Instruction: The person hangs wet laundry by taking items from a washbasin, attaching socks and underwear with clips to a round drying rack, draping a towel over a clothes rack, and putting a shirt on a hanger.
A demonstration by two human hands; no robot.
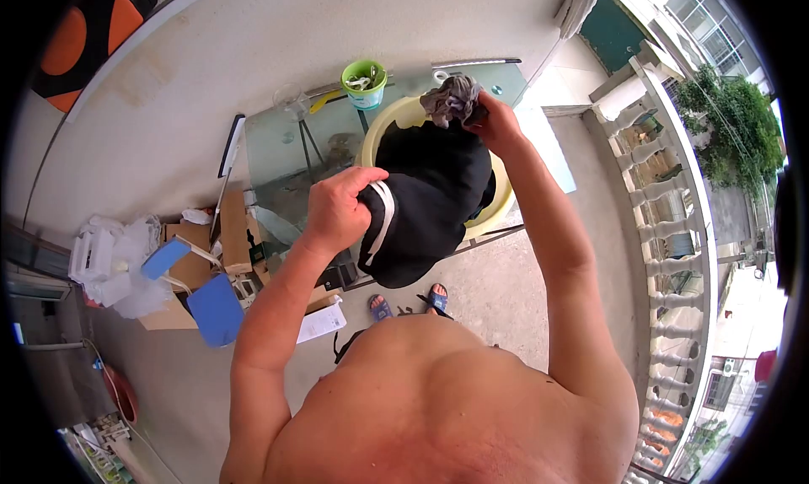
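Black cloth with a white stripe [421,214], likely a garment, hangs from my left hand [341,204], whose fingers are closed on its edge near the stripe. Part of the cloth drapes over the near rim of a pale yellow basin [504,199], and more dark fabric fills the basin. My right hand [497,126] grips a crumpled grey cloth [453,100] above the basin's far right side. The basin stands on a glass table [270,159].
A green and white bucket [365,83] holding small items stands behind the basin. Cardboard boxes [234,231], plastic bags [126,265] and a blue folding chair [215,309] lie at left. A white balustrade [666,231] runs along the right.
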